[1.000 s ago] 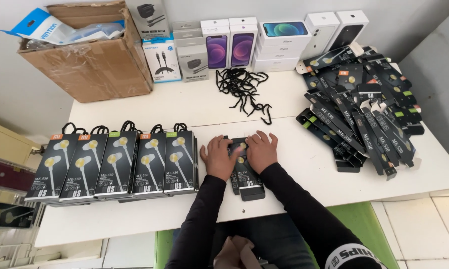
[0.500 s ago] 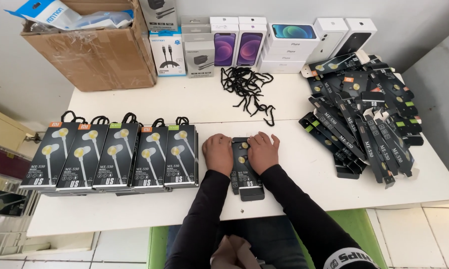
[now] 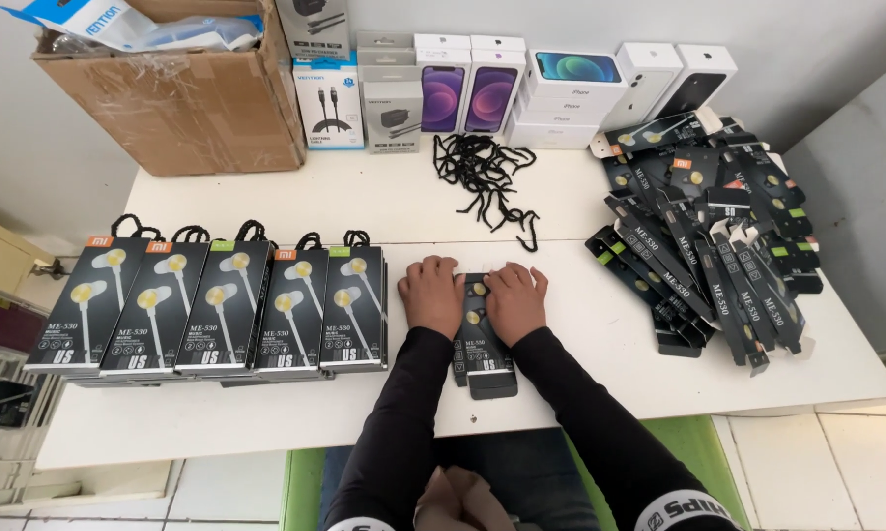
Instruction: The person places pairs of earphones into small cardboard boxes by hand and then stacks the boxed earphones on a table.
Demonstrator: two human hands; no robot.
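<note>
Far left, a taped cardboard carton [image 3: 182,98] is sitting at the back of the white table [image 3: 295,408], corrugated and scuffed. In front, a neat row of glossy black earphone boxes [image 3: 222,305] is lying overlapped like shingles, cord loops pointing away, likely sorted stock. At centre, the left hand [image 3: 431,292] and right hand [image 3: 514,298] are pressing flat, palms down, either side of a small stack of earphone boxes [image 3: 482,344] at the near edge, seemingly squaring it; fingers are spread, not curled around anything. Behind, a tangle of black cords [image 3: 487,182] is lying loose. Phone boxes [image 3: 561,93], smooth and white, are lining the wall. Right, an unsorted heap of flat earphone boxes [image 3: 713,251] is sprawling.
</note>
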